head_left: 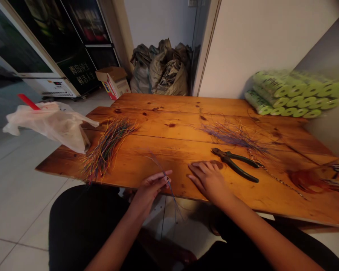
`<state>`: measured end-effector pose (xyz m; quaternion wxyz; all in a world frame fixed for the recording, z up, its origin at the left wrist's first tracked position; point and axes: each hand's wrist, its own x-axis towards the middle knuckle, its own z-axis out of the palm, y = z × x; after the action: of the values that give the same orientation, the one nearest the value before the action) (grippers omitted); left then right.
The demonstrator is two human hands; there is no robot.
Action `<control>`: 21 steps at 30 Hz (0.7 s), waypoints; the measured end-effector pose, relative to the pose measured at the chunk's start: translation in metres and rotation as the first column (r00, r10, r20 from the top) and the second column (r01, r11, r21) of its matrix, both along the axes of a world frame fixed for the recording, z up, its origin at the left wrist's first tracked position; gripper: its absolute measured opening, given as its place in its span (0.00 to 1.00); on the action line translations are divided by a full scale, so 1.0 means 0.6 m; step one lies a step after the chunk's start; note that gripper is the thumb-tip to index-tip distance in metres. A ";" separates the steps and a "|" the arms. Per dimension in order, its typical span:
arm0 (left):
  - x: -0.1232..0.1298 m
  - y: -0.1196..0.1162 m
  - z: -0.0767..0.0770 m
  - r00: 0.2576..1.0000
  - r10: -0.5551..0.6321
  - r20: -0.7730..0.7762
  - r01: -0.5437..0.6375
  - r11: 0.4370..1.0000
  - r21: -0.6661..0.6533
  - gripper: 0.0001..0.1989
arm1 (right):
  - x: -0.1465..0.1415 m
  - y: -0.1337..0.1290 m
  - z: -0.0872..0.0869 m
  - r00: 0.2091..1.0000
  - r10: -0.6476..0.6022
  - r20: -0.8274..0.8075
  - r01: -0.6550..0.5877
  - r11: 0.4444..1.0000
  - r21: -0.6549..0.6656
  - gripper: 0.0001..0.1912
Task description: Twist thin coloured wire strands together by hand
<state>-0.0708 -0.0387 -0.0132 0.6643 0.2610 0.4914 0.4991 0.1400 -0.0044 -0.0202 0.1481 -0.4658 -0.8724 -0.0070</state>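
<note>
The head-worn camera looked forward and down from the person's head, with the left hand [151, 190] and right hand [207, 180] close below it, the wooden bench [175, 103] stretching ahead, and a pale wall [158, 22] farther off.

Left hand [151, 189] pinching thin wires [168, 188]; right hand [207, 181] flat on wooden table [180, 120], near green-handled pliers [234, 164].

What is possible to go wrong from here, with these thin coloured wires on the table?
The thin wires in the left hand hang below the table edge and may catch on something. The loose pile reaches that edge and could slip off. The right hand might knock the pliers beside it.
</note>
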 end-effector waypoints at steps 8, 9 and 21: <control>-0.003 0.001 -0.004 0.998 0.026 0.051 -0.027 0.999 0.024 0.13 | 0.006 -0.048 0.003 0.974 0.191 -0.119 -0.199 0.978 -0.056 0.14; -0.002 0.002 -0.004 0.998 0.027 0.055 -0.028 0.999 0.023 0.13 | 0.007 -0.052 0.001 0.971 0.194 -0.143 -0.203 0.978 -0.049 0.13; -0.026 0.010 -0.007 0.975 0.019 0.223 -0.010 0.999 -0.041 0.14 | 0.009 -0.078 -0.003 0.948 0.254 -0.190 -0.252 0.967 0.037 0.09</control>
<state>-0.0866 -0.0326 -0.0174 0.7167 0.1865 0.4251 0.5203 0.1455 -0.0510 -0.0221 0.2346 -0.3476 -0.9063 0.0518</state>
